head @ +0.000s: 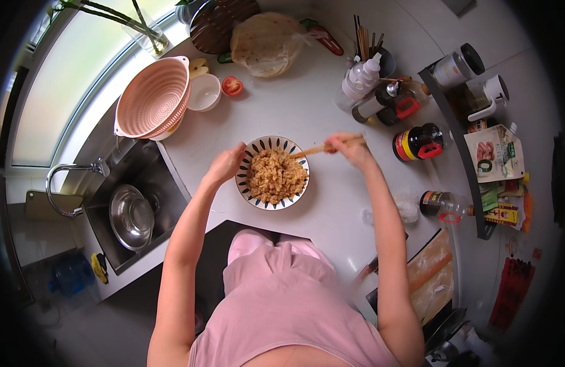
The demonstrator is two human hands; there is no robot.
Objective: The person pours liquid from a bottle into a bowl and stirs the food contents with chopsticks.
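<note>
A white bowl with dark leaf-shaped marks (276, 205) stands on the countertop before me, filled with a light-brown, lumpy minced mixture (275, 178). My left hand (227, 161) grips the bowl's left rim. In my right hand (349, 147), to the right of the bowl, is a pair of wooden chopsticks (310, 150); their tips reach into the upper part of the mixture. The right hand is slightly blurred.
At left are a sink (172, 202) holding a metal bowl (131, 218), and a pink colander (149, 103). A small bowl (204, 93), a tomato half (232, 86) and bagged flatbreads (266, 43) lie beyond. Sauce bottles (418, 142) and a rolling pin (430, 273) are at right.
</note>
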